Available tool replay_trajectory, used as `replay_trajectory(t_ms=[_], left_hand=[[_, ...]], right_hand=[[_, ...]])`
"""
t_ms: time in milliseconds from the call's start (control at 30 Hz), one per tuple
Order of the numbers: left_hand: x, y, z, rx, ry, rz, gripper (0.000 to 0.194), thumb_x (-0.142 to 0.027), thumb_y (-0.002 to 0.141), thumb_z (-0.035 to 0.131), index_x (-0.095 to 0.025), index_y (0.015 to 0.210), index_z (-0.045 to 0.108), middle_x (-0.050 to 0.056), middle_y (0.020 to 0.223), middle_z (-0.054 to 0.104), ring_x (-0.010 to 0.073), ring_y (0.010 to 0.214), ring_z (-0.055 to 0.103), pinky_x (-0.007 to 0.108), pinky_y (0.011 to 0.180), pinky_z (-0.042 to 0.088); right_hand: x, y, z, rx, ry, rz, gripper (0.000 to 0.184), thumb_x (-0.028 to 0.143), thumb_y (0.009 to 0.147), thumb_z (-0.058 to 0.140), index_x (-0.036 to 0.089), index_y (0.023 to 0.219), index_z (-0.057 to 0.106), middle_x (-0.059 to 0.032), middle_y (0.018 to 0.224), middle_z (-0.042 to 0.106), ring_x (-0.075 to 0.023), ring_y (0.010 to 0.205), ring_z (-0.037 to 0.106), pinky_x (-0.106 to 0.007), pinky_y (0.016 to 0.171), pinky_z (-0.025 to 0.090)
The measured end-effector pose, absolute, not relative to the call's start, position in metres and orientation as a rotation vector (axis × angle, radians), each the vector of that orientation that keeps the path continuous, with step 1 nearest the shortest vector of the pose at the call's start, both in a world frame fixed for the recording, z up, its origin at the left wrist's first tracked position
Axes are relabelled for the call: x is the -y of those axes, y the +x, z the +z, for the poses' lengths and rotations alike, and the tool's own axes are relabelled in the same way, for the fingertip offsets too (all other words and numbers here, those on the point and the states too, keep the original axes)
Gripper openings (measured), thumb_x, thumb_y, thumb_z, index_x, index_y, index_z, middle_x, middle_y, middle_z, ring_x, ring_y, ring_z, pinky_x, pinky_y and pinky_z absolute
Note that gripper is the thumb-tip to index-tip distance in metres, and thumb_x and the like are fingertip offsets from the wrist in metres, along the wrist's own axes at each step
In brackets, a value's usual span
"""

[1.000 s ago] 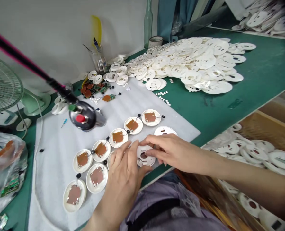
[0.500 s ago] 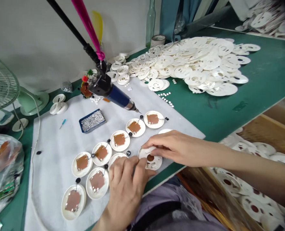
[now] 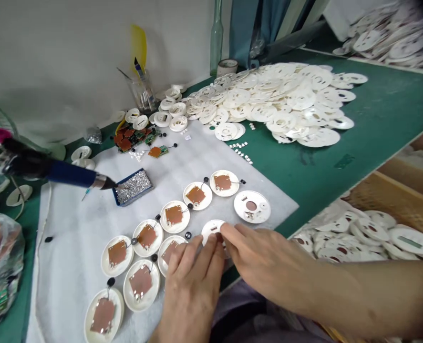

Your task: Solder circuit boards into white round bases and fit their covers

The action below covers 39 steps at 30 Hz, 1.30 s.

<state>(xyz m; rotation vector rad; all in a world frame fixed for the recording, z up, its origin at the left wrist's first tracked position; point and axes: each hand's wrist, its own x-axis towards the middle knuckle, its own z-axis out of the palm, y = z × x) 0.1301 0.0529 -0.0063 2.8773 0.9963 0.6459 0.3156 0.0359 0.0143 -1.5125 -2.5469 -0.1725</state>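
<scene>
Both hands are on a white round plastic cover (image 3: pixel 211 227) at the front edge of the mat, hiding much of it. My left hand (image 3: pixel 195 269) bends its fingers over the cover's near left side. From the right, my right hand (image 3: pixel 259 250) closes its fingers on the same cover. Another white cover with a round brown window (image 3: pixel 252 206) lies just beyond my right hand. Left of my hands stand several white cups with copper-coloured boards (image 3: pixel 174 215), small black discs wired to them. A hanging blue electric screwdriver (image 3: pixel 75 175) points its tip at the tray of screws (image 3: pixel 134 187).
A large heap of white discs (image 3: pixel 275 97) covers the back of the green table (image 3: pixel 372 114). Loose circuit boards (image 3: pixel 127 139) lie at the mat's back edge, by a jar of tools (image 3: pixel 143 95). More white covers (image 3: pixel 368 238) are piled at lower right.
The screwdriver has swung left from above the cups to the screw tray. My right hand has drawn nearer to my left on the cover. The view has shifted slightly.
</scene>
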Motion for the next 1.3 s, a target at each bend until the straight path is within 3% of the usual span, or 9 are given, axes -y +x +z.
replay_trajectory(t_ms=[133, 233, 333, 400, 467, 633, 900, 1100, 1300], left_hand=[[-0.061, 0.132, -0.005, -1.008, 2.891, 0.698, 0.028, -0.015, 0.100, 0.053, -0.019, 0.126, 0.062, 0.001, 0.127, 0.071, 0.0244, 0.114, 0.061, 0.037, 0.091, 0.043], [-0.064, 0.110, -0.001, -0.996, 2.929, 0.695, 0.027, -0.023, 0.101, 0.053, -0.019, 0.126, 0.061, 0.004, 0.126, 0.070, 0.0243, 0.114, 0.061, 0.037, 0.093, 0.044], [-0.064, 0.078, 0.007, -0.953, 3.048, 0.605, 0.030, -0.030, 0.101, 0.051, -0.014, 0.125, 0.061, 0.010, 0.123, 0.070, 0.0246, 0.108, 0.064, 0.035, 0.090, 0.046], [-0.061, 0.066, 0.012, -0.904, 3.112, 0.533, 0.032, -0.018, 0.103, 0.042, -0.013, 0.131, 0.057, 0.012, 0.127, 0.067, 0.0248, 0.113, 0.064, 0.035, 0.091, 0.047], [-0.055, 0.065, 0.015, -0.891, 3.040, 0.554, 0.040, -0.005, 0.100, 0.037, -0.015, 0.136, 0.053, 0.012, 0.130, 0.066, 0.0223, 0.117, 0.063, 0.032, 0.095, 0.047], [-0.045, 0.080, 0.017, -1.108, 2.509, 0.685, 0.034, -0.012, 0.098, 0.051, -0.020, 0.130, 0.051, 0.006, 0.113, 0.071, 0.0144, 0.099, 0.069, 0.023, 0.090, 0.053], [-0.049, 0.081, 0.011, -1.292, 2.303, 0.697, 0.025, -0.017, 0.095, 0.054, -0.027, 0.118, 0.057, 0.000, 0.095, 0.074, 0.0156, 0.078, 0.072, 0.026, 0.074, 0.060], [-0.049, 0.073, 0.005, -1.472, 2.350, 0.635, 0.023, -0.044, 0.097, 0.054, -0.030, 0.113, 0.062, -0.002, 0.094, 0.077, 0.0172, 0.074, 0.074, 0.027, 0.069, 0.060], [-0.050, 0.081, 0.003, -1.431, 2.367, 0.728, 0.031, -0.054, 0.100, 0.045, -0.029, 0.106, 0.062, -0.002, 0.089, 0.078, 0.0171, 0.071, 0.075, 0.027, 0.068, 0.060]], right_hand=[[-0.062, 0.336, 0.036, 2.521, -1.572, 0.344, 0.034, 0.010, 0.090, 0.039, 0.022, 0.106, 0.068, -0.0033, 0.102, 0.055, -0.0029, 0.057, 0.040, -0.023, 0.053, 0.027], [-0.081, 0.385, 0.050, 2.204, -1.902, 0.499, 0.037, 0.035, 0.099, 0.037, 0.029, 0.126, 0.062, -0.0048, 0.121, 0.054, 0.0013, 0.060, 0.047, -0.020, 0.063, 0.042], [-0.101, 0.450, 0.045, 1.715, -2.510, 0.144, 0.059, 0.060, 0.098, 0.028, 0.021, 0.131, 0.060, -0.0130, 0.127, 0.053, -0.0129, 0.082, 0.058, -0.029, 0.073, 0.049], [-0.113, 0.483, 0.028, 1.584, -2.599, -0.031, 0.064, 0.049, 0.098, 0.033, 0.007, 0.145, 0.044, -0.0257, 0.137, 0.043, -0.0330, 0.116, 0.052, -0.047, 0.093, 0.046], [-0.120, 0.497, 0.007, 1.695, -2.557, -0.064, 0.059, 0.045, 0.096, 0.039, 0.011, 0.145, 0.046, -0.0206, 0.147, 0.036, -0.0375, 0.133, 0.038, -0.050, 0.108, 0.038], [-0.116, 0.497, -0.020, 1.839, -2.456, -0.054, 0.058, 0.047, 0.090, 0.043, 0.015, 0.138, 0.051, -0.0178, 0.139, 0.045, -0.0355, 0.128, 0.042, -0.050, 0.109, 0.038], [-0.098, 0.487, 0.000, 1.921, -2.273, 0.072, 0.052, 0.049, 0.088, 0.047, 0.016, 0.126, 0.062, -0.0119, 0.146, 0.042, -0.0271, 0.134, 0.043, -0.042, 0.115, 0.036], [-0.085, 0.468, 0.019, 1.796, -2.317, 0.152, 0.044, 0.051, 0.093, 0.044, 0.024, 0.124, 0.062, -0.0024, 0.139, 0.048, -0.0181, 0.124, 0.052, -0.031, 0.109, 0.043], [-0.099, 0.474, 0.020, 1.651, -2.466, 0.130, 0.043, 0.046, 0.095, 0.047, 0.023, 0.131, 0.056, -0.0070, 0.143, 0.045, -0.0245, 0.132, 0.044, -0.040, 0.113, 0.041]])
